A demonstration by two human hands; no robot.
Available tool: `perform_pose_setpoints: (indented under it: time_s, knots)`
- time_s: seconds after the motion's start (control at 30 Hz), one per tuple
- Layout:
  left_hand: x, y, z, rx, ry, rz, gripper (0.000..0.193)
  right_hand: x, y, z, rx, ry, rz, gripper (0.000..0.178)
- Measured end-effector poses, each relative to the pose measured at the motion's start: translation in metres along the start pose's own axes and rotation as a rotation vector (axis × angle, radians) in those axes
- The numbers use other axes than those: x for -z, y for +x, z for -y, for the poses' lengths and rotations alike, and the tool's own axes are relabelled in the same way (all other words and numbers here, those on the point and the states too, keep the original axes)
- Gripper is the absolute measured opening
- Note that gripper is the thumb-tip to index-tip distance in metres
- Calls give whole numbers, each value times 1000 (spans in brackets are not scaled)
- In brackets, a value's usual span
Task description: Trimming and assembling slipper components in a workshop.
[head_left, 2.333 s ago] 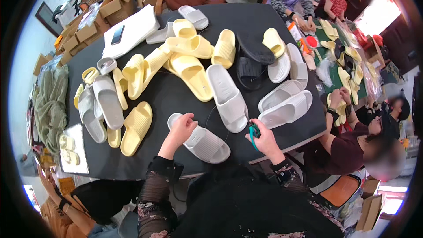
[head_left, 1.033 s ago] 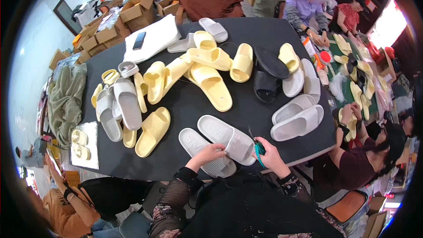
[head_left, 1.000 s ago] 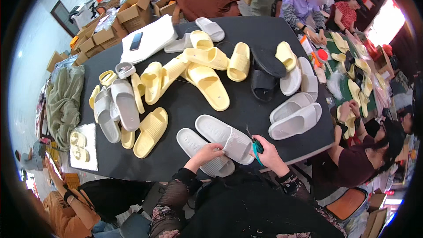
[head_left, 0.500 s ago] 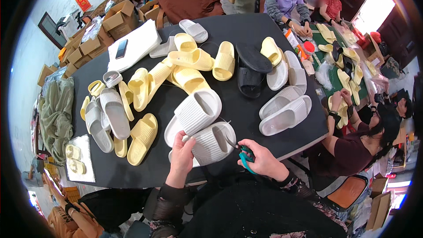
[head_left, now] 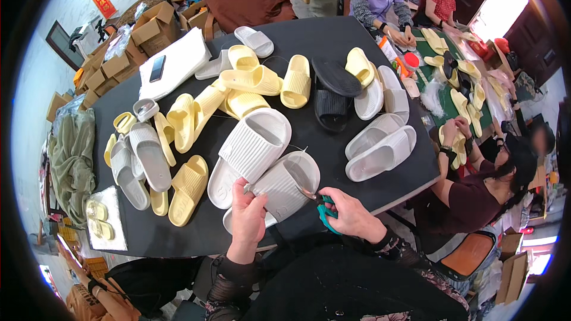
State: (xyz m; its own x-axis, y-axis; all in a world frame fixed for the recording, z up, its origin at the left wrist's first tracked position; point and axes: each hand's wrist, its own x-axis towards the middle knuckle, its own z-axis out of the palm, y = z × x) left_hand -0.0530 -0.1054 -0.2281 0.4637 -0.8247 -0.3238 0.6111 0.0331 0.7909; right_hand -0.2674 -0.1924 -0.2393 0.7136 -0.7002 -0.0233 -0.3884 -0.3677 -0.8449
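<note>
Two pale grey slide slippers lie close before me: the left slipper (head_left: 250, 142) and the right slipper (head_left: 285, 184), their ribbed straps upward. My right hand (head_left: 355, 219) grips scissors (head_left: 326, 209) with teal handles, the blade tips at the right slipper's strap opening. Thumb and forefinger of my left hand (head_left: 248, 214) are pinched together against that slipper's left side. Whatever they hold is too small to make out. A thin loop of thread stands up at the strap's far edge.
Yellow slippers (head_left: 252, 80), black slippers (head_left: 334, 104) and more grey slippers (head_left: 380, 153) cover much of the dark table (head_left: 297, 35). A phone (head_left: 157, 68) lies on a white stack at the far left. Co-workers handle yellow slippers at a green table (head_left: 437, 116) on the right.
The left slipper has shifted left and nearer, lying flatter beside the right one. The scissors' tips have moved slightly down and left. Both hands have moved only a little.
</note>
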Motion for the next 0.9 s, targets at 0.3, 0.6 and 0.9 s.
perform_pose_setpoints:
  time_s: [0.3, 0.6, 0.9]
  knots:
    - [4, 7, 0, 54, 4, -15, 50, -3, 8, -8, -29, -12, -46, 40]
    - [39, 85, -20, 162, -411, 76, 35, -10, 40, -64, -189, 12, -215, 41]
    - [40, 121, -20, 277, -559, -68, 32, -42, 40, -114, -53, -331, 0, 44]
